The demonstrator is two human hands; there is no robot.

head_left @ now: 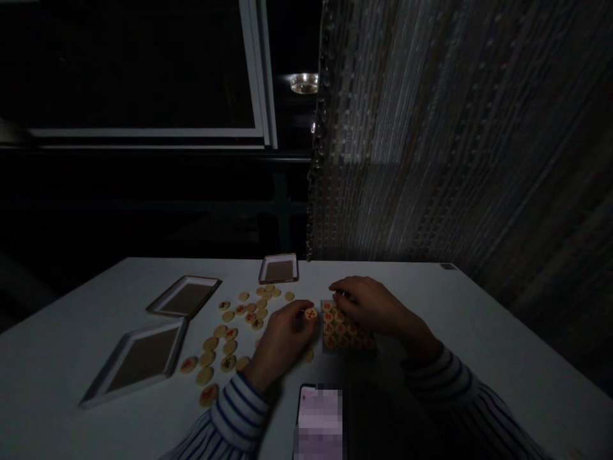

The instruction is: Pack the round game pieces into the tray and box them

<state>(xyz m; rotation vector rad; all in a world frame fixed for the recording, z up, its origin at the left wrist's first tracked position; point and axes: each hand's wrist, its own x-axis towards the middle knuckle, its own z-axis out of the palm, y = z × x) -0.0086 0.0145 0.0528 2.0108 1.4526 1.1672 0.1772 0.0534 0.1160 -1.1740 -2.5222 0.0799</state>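
Note:
My left hand is closed in a pinch on a round Chinese chess piece, its red-marked face showing. Just right of it is a shallow clear box with rows of red-marked Chinese chess pieces in it. Over the back right of this box is my right hand, its fingers curved and a gap showing between index finger and thumb. The thumb side lies at the pieces in the far row, and no piece shows in its fingers. Loose pieces are scattered left of my left hand, some with red or black marks, others plain.
A white table carries everything. On its left lie two shallow trays, an open box half and a brown-edged lid; a smaller tray sits at the back. A phone is at the front. A bead curtain hangs behind.

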